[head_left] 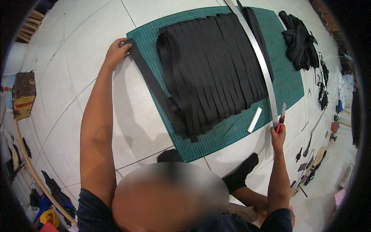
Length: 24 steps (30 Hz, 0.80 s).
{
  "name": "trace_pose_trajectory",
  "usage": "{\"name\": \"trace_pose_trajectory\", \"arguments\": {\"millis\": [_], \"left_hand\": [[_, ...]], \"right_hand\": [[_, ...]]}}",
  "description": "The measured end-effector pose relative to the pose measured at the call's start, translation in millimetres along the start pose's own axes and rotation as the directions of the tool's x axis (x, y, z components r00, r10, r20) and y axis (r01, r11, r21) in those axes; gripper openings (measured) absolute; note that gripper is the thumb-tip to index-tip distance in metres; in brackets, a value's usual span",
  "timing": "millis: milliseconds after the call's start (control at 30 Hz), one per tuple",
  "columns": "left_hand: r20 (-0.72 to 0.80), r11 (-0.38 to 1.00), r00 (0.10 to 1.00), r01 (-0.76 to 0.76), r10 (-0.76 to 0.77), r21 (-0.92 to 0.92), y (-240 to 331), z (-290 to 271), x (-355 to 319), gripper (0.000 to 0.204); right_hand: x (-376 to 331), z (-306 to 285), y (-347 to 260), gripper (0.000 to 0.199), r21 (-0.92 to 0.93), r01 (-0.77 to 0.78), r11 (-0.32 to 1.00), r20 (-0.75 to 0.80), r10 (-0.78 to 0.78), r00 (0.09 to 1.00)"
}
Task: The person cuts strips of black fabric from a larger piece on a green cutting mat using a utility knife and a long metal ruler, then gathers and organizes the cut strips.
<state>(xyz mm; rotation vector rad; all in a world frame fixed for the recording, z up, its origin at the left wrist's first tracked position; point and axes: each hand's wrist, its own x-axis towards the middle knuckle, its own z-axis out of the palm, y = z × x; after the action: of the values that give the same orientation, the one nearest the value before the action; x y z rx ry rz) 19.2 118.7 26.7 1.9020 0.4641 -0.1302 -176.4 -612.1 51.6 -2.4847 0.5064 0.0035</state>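
Note:
My left hand (117,53) pinches the end of a black fabric strip (148,71) at the far left corner of a green cutting mat (288,79). The strip runs down along the mat's left side. My right hand (278,137) is closed round a red utility knife (281,120), its blade bare and pointing away from me. A long metal ruler (259,54) lies across the mat, its near end at my right fingers; whether they grip it too, I cannot tell. Left of the ruler, many black strips (208,62) lie side by side; a few more (259,33) are to its right.
A small white bar (254,120) rests near the mat's front edge. Beyond the mat's right side lies a heap of black strips (299,40) on the tiled floor (87,34). Scattered tools and scraps line the far right. A worn box (24,94) stands at the left.

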Motion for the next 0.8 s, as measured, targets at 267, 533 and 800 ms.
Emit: {"name": "trace_pose_trajectory", "arguments": {"millis": [267,533,800], "left_hand": [[-0.052,0.999,0.998,0.019,-0.021,-0.042,0,0,-4,0.06],[-0.17,0.926,0.972,-0.088,0.16,0.368,-19,13,20,0.054],[-0.022,0.788,0.984,0.13,-0.179,-0.602,-56,-17,6,0.038]], "right_hand": [[2,-8,-33,0.029,0.025,0.071,0.997,-0.123,-0.067,0.99],[65,-130,-125,0.033,-0.182,0.211,0.96,-0.142,-0.238,0.961],[40,-255,-165,0.047,-0.353,0.153,0.923,-0.148,-0.216,0.965]]}}
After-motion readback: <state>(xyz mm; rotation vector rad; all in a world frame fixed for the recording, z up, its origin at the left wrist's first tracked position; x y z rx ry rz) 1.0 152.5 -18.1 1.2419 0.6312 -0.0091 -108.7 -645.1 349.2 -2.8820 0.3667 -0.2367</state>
